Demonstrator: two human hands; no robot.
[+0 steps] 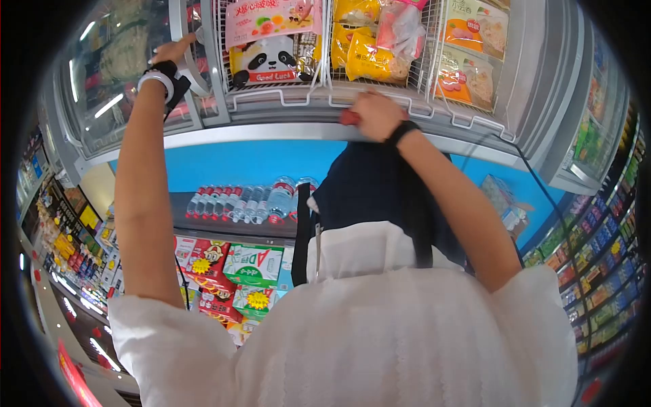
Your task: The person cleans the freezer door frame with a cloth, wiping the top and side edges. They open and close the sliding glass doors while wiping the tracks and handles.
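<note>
My left hand point(175, 51) is at the frame of the sliding glass freezer door point(112, 64), its fingers curled at the frame's edge near the pale curved handle point(196, 76). A wristband circles that wrist. My right hand point(377, 114) is closed at the front rim of the freezer point(271, 129). Something small and red point(350, 117) sticks out from it; most is hidden by the fingers. Just beyond lie yellow food bags point(369, 57) in a wire basket point(327, 71). Left of these are a panda-printed packet point(271, 61) and a pink packet point(271, 18).
White-and-orange packets point(468, 78) lie in the right basket. Bottled drinks point(251, 202) and red and green cartons point(252, 264) appear at lower left. A dark bag point(380, 186) hangs before my body. A black cable point(556, 203) runs at right, near stocked shelves point(610, 251).
</note>
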